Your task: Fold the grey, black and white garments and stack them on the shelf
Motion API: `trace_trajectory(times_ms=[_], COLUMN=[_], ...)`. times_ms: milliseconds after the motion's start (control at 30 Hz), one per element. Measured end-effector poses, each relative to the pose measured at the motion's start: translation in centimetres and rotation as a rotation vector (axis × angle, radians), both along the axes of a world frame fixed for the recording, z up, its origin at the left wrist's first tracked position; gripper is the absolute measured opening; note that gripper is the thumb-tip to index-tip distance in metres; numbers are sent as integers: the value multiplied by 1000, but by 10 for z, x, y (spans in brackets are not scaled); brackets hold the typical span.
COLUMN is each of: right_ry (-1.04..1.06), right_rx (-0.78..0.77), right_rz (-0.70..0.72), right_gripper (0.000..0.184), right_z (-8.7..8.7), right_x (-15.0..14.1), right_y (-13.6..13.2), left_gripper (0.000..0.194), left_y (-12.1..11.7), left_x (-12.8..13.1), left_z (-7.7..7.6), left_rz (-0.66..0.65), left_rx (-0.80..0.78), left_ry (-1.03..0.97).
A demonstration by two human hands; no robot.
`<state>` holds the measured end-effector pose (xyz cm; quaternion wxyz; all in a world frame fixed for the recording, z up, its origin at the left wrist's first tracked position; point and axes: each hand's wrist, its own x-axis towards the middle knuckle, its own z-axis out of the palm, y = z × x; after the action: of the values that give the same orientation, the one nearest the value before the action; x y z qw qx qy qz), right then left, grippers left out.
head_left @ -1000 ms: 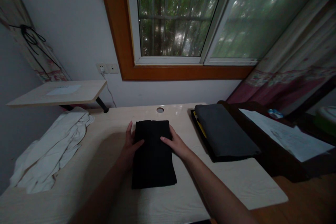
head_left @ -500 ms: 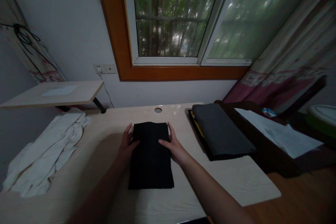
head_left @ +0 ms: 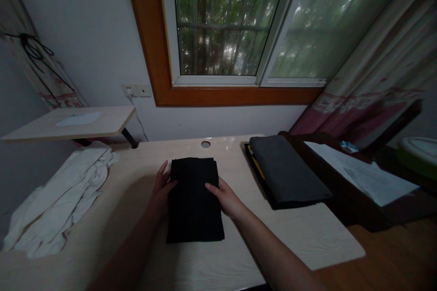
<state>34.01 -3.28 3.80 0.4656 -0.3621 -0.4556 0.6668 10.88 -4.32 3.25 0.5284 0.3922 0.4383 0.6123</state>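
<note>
Black folded cloth point(head_left: 194, 211) fills the lower centre of the frame, its near part extending below the grip towards the bottom edge. Both hands pinch its sides around the upper half: the left hand point(head_left: 161, 193) at its left edge, the right hand point(head_left: 228, 198) at its right, thumbs on top, the cloth between them. White cloth point(head_left: 58, 204) lies at lower left, a grey folded cloth point(head_left: 290, 168) at centre right, and a window point(head_left: 221, 22) stands at top centre.

V. dim, daylight thru window point(head_left: 221, 22), soft shadow on desk point(head_left: 327, 236)
</note>
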Motion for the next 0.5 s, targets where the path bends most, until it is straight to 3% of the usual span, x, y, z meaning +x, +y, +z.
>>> trace_trajectory(times_ms=[200,333,500], right_ry=[-127,-272,-433], right_rx=[66,58,81], right_rz=[-50,-90,-280], right_gripper=[55,52,50], right_z=[36,77,131], right_x=[42,94,160], right_y=[13,24,31], left_gripper=[72,67,67], left_y=[-2,-3,-2], left_x=[3,5,4], left_z=[5,9,9], left_rz=[-59,-70,-88], left_rx=[-1,0,-13], left_ry=[-127,-171,-162])
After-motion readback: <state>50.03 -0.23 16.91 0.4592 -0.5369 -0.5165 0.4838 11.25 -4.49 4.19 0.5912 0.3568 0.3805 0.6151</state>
